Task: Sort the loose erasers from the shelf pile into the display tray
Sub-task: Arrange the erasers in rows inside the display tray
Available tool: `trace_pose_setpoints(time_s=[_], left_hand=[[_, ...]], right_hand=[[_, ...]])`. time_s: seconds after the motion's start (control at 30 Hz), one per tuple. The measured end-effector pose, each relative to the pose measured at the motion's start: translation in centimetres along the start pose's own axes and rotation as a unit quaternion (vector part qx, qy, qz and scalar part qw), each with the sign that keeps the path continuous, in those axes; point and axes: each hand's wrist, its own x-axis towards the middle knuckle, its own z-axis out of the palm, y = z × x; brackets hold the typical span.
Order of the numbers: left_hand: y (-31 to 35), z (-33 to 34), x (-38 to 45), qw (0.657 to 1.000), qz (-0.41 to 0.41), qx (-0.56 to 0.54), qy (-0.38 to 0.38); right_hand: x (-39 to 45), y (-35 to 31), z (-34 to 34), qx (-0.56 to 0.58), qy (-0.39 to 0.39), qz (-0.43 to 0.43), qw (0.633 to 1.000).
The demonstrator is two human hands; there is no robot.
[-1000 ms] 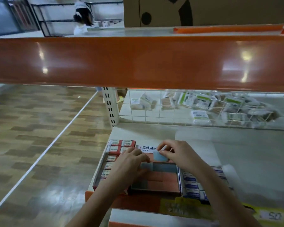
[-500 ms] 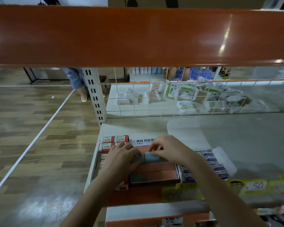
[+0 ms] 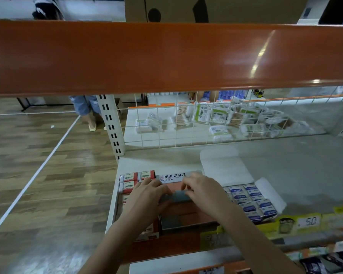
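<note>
It was a shop: orange-edged metal shelving (image 3: 166,56), boxed erasers (image 3: 251,202) set out at the shelf's front edge, a yellow price tag (image 3: 307,221) marked 50, and packets behind a wire grid (image 3: 216,119).

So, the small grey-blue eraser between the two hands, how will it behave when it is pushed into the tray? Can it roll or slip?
The grey-blue eraser looks like a flat-sided block, so it should slide, not roll. It is small beside the left hand and right hand, so probably light. Packed rows in the display tray should keep it from tipping.
</note>
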Motion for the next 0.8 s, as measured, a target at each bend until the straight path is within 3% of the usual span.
trace_pose_setpoints(time_s=[0.17,0.5,0.8], left_hand=[[0.0,0.0,0.1,1.000,0.002,0.014,-0.012],[0.3,-0.3,0.0,1.000,0.001,0.017,-0.002],[0.6,-1.7,1.0,0.998,0.017,0.040,-0.038]], right_hand=[[-0.2,-0.3,0.6,-0.029,0.025,-0.008,0.999],[-0.6,-0.2,1.1,-0.046,0.015,-0.007,0.999],[-0.4,-0.2,0.8,-0.043,0.003,-0.006,0.999]])
